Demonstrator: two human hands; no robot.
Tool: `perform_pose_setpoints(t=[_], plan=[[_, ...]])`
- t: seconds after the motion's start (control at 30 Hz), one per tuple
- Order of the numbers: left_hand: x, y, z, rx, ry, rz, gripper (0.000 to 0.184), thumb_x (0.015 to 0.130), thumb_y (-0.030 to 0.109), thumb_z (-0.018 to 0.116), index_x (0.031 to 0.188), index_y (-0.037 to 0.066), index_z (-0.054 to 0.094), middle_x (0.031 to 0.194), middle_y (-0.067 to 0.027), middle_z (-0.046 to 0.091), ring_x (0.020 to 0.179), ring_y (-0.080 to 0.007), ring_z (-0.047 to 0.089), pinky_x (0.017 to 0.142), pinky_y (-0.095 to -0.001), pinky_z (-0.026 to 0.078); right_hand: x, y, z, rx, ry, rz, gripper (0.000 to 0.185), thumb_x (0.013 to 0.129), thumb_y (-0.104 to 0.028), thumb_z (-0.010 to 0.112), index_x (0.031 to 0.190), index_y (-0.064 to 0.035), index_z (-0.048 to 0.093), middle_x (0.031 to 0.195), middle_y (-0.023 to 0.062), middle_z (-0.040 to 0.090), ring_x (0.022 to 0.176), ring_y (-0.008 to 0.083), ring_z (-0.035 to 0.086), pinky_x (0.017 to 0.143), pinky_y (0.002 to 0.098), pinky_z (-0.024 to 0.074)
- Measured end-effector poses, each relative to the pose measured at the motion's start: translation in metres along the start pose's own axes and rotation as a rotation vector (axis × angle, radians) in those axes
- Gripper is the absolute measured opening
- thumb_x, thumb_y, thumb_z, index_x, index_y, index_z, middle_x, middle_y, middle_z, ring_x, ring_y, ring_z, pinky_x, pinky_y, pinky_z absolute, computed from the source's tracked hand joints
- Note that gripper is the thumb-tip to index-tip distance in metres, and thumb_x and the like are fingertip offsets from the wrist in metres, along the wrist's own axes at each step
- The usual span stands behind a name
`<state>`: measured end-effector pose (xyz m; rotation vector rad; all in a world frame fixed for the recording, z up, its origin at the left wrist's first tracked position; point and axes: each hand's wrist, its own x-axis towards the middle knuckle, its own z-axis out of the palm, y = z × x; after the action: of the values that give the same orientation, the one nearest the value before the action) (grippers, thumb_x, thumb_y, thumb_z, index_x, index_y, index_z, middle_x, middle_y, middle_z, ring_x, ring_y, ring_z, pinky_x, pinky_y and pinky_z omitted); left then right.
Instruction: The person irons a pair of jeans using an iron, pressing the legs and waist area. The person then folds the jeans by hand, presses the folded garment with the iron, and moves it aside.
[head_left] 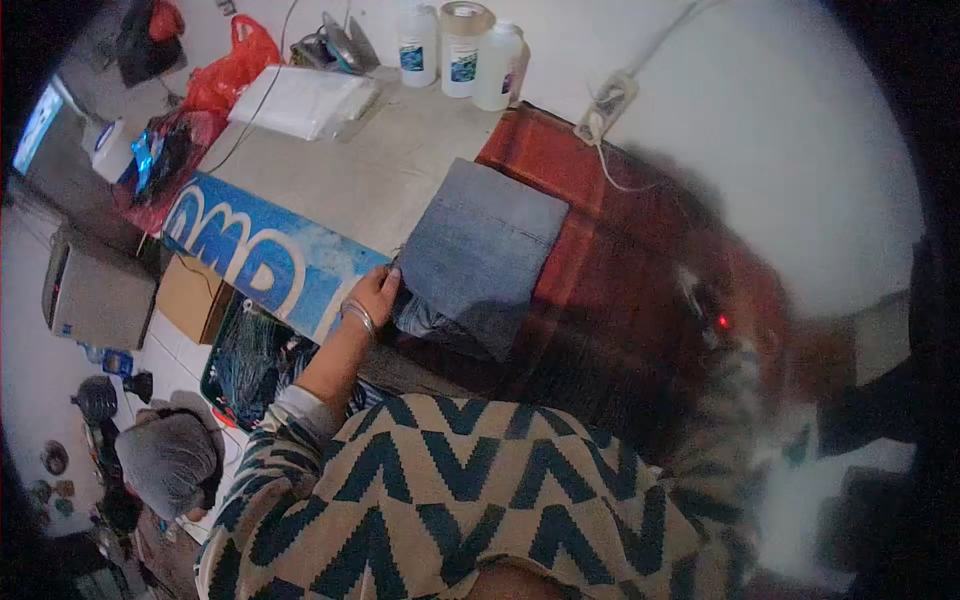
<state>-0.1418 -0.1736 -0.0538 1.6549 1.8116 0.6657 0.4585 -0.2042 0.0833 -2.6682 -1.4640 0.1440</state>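
Note:
Folded grey-blue denim, apparently jeans [490, 250], lies on the table, with a darker striped fold showing under its near left side. At its left edge my left hand [374, 297], with a bracelet at the wrist, pinches the cloth. Over on the right, my right hand [752, 325] is dim and smeared by motion. It is closed around what looks like a clothes iron [705, 305] with a lit red lamp. The iron is well apart from the denim, above the dark red cloth [630, 270].
Several white bottles [492, 65] stand at the back, near a power strip [612, 95] with a white cord. A clear plastic packet [305, 100] and red bag [240, 65] lie back left. A blue lettered board [270, 250] borders the table; another person [165, 455] is lower left.

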Motion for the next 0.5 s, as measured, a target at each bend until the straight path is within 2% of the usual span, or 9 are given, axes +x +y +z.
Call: perform_pose_setpoints(t=[0.03,0.1,0.17,0.3,0.37,0.43,0.5], plan=[[0.001,0.0,-0.003,0.041,-0.064,-0.013,0.044,0.093,0.041,0.044,0.104,0.001,0.059,0.099,-0.0249,0.062,0.098,-0.0402,0.059,0.084,-0.0435,0.045,0.005,-0.006,0.008,-0.012,0.003,-0.014,0.05,0.081,-0.042,0.066,0.109,-0.0017,0.062,0.108,0.0198,0.064,0.101,0.0344,0.061,0.087,0.0439,0.0474],[0.0,0.004,-0.004,-0.022,-0.061,-0.03,0.044,0.093,0.041,0.043,0.103,0.002,0.058,0.098,-0.0249,0.062,0.097,-0.0407,0.059,0.083,-0.0436,0.045,0.021,-0.018,0.034,0.255,-0.003,-0.336,0.05,0.081,-0.041,0.065,0.113,-0.0031,0.06,0.108,0.0185,0.064,0.1,0.0341,0.062,0.088,0.0419,0.047],[-0.004,0.006,-0.003,-0.074,-0.072,-0.036,0.043,0.092,0.042,0.043,0.102,0.002,0.058,0.097,-0.0249,0.062,0.097,-0.0411,0.058,0.082,-0.0437,0.045,-0.036,-0.106,0.006,0.38,-0.081,-0.504,0.049,0.082,-0.039,0.064,0.116,-0.0036,0.059,0.109,0.0184,0.064,0.1,0.034,0.062,0.088,0.0407,0.0468],[0.008,-0.005,0.005,-0.128,-0.005,-0.012,0.041,0.092,0.04,0.044,0.099,0.002,0.057,0.094,-0.0249,0.062,0.094,-0.041,0.059,0.08,-0.0435,0.045,-0.109,-0.245,0.018,0.172,-0.051,-0.575,0.048,0.082,-0.042,0.062,0.109,-0.0025,0.059,0.105,0.0213,0.064,0.098,0.0381,0.061,0.084,0.0442,0.0474],[0.014,-0.014,0.011,-0.125,-0.009,0.009,0.039,0.092,0.039,0.045,0.098,0.002,0.057,0.092,-0.0248,0.062,0.091,-0.0407,0.059,0.079,-0.0434,0.045,-0.147,-0.3,0.019,0.208,-0.144,-0.718,0.045,0.083,-0.043,0.061,0.102,-0.0032,0.06,0.098,0.0219,0.064,0.093,0.0404,0.061,0.08,0.0465,0.0479],[0.013,-0.017,0.012,-0.234,-0.01,-0.01,0.036,0.093,0.036,0.046,0.094,0.001,0.056,0.088,-0.0253,0.061,0.086,-0.0409,0.059,0.074,-0.0433,0.045,-0.164,-0.333,0.049,0.162,-0.137,-0.846,0.041,0.084,-0.042,0.06,0.098,-0.0037,0.06,0.092,0.0216,0.064,0.088,0.0402,0.061,0.076,0.0471,0.0485],[0.012,-0.014,0.008,-0.236,-0.012,0.017,0.036,0.093,0.036,0.046,0.093,0.001,0.055,0.086,-0.0257,0.06,0.083,-0.0414,0.058,0.073,-0.0435,0.045,-0.172,-0.336,0.053,0.154,-0.15,-0.832,0.041,0.085,-0.042,0.059,0.098,-0.0039,0.06,0.091,0.0211,0.064,0.087,0.0397,0.062,0.075,0.0469,0.0488]])
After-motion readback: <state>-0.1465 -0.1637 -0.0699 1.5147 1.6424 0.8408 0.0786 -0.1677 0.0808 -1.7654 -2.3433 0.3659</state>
